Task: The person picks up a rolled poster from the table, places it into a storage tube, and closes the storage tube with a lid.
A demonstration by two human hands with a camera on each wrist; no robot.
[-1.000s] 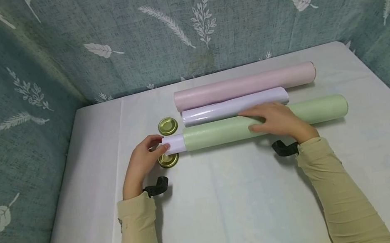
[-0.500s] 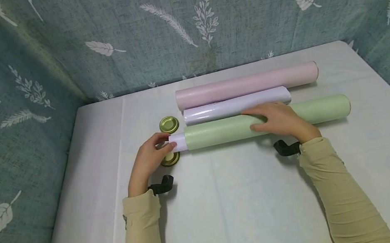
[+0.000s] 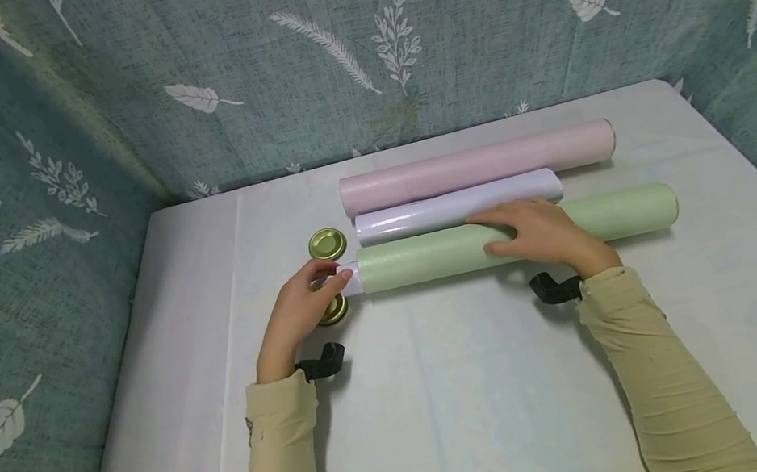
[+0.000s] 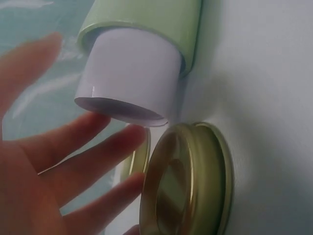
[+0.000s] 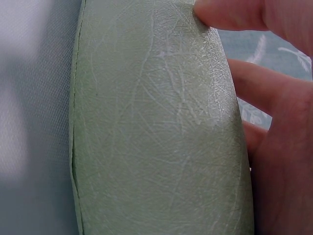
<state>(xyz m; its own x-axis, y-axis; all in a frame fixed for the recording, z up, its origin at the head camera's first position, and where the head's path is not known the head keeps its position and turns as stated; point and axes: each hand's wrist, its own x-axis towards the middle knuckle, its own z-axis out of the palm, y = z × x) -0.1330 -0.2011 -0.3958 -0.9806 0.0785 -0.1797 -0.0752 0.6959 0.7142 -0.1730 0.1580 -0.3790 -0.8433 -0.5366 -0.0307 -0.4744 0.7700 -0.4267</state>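
Note:
A long light-green tube (image 3: 418, 257) lies crosswise on the table. Out of its left end pokes a short length of white rolled paper (image 4: 129, 73); the rest is hidden inside. My left hand (image 3: 301, 305) is at the roll's outer end, its fingers extended and fingertips at the rim, thumb apart in the left wrist view. My right hand (image 3: 541, 232) holds the green tube from above around its middle, thumb on the near side and fingers over the far side. Two gold jar lids, one farther back (image 3: 327, 244) and one nearer (image 4: 168, 186), lie by my left hand.
Behind the green tube lie a shiny pale-lilac roll (image 3: 419, 213) and, farther back, a pink tube (image 3: 478, 166). A white cloth (image 3: 491, 399) covers the table. Green leaf-patterned fabric (image 3: 296, 77) hangs behind it and at both sides.
My left hand has moved right, and the white rolled paper has slid farther into the green tube, leaving less of it showing. My right hand and the tube stay in place.

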